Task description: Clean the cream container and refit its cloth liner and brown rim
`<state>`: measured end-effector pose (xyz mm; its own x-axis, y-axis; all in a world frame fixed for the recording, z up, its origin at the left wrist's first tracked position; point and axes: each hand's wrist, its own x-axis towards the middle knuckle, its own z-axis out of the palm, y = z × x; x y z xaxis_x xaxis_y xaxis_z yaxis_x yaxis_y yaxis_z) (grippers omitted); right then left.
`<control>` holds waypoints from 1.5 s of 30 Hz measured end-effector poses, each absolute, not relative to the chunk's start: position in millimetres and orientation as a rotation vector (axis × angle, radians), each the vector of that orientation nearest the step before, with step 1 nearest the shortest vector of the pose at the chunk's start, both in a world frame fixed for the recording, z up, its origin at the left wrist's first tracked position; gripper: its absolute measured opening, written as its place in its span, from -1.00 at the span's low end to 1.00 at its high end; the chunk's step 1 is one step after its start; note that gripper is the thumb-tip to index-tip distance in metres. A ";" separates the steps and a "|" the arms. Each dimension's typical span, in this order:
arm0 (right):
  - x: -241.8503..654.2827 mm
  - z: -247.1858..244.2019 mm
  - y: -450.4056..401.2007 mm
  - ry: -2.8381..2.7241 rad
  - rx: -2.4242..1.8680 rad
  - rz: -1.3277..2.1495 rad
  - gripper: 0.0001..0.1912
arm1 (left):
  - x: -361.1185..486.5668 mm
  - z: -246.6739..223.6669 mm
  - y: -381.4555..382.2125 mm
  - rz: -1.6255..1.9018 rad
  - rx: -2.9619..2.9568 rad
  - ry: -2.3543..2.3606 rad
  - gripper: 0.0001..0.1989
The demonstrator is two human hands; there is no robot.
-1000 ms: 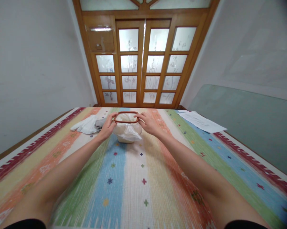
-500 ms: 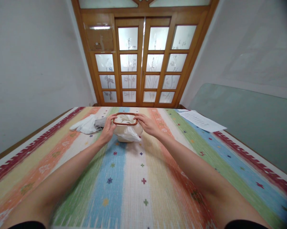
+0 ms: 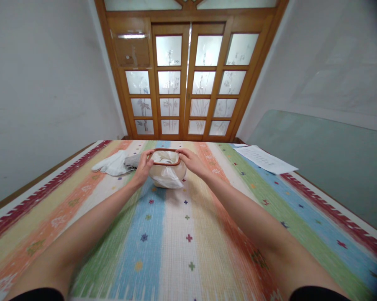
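Note:
Toward the far side of the table stands a small beige bin (image 3: 178,172), lined with a white plastic bag (image 3: 167,177) that hangs over its near side. On its mouth sits a brown rounded ring (image 3: 165,163). My left hand (image 3: 143,167) grips the ring's left side, thumb toward me. My right hand (image 3: 190,160) is closed on the ring's right end, with fingers over the top edge. Part of the bag shows crumpled inside the opening.
Left of the bin lie a white cloth or glove (image 3: 111,164) and a grey cloth (image 3: 133,161). Printed sheets of paper (image 3: 263,159) rest at the far right. A striped tablecloth (image 3: 175,251) covers the table; a pale green board (image 3: 326,154) stands along the right wall.
The ring has come down slightly onto the bin's mouth, its front edge now lower against the bag. Both hands have moved only a little with it.

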<state>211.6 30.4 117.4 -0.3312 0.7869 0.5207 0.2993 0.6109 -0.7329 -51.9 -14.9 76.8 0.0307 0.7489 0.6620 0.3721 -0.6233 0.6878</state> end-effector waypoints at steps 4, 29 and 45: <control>204.5 115.9 37.2 -1.841 -0.916 0.747 -0.74 | -49.2 76.7 -12.1 1.598 2.031 1.104 -0.53; 199.0 124.7 42.6 -2.095 -0.957 0.533 -0.67 | -45.5 64.4 12.7 1.690 1.842 0.889 -0.57; 184.0 144.3 35.0 -2.503 -0.806 0.257 -0.24 | -30.7 55.4 14.3 1.788 1.725 0.769 -0.42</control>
<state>184.0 35.0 144.3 -0.7034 0.5892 0.3976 0.4960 0.8075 -0.3192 -30.7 14.3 55.4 -0.0402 0.7184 0.6945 0.0104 -0.6947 0.7192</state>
